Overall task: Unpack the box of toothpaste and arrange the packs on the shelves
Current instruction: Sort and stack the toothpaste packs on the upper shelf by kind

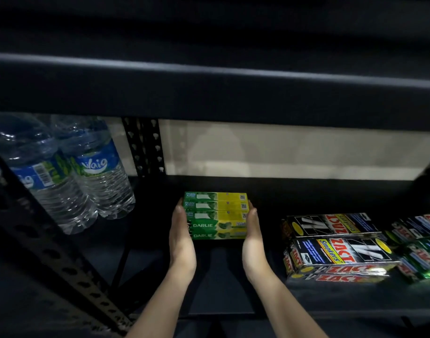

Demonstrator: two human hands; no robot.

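A stack of green and yellow Darlie toothpaste packs [216,214] sits on the dark shelf [265,198], in the middle of the head view. My left hand [182,237] presses flat against the stack's left end. My right hand [253,236] presses against its right end. Both hands clamp the stack between them, fingers pointing toward the back of the shelf. The stack is several packs deep and two layers high. The unpacked box is out of view.
Two Vaio water bottles [87,167] stand at the left beyond a perforated black upright [144,147]. Stacks of black and red Zact toothpaste packs [336,247] fill the right of the shelf. A dark shelf beam [209,89] runs overhead.
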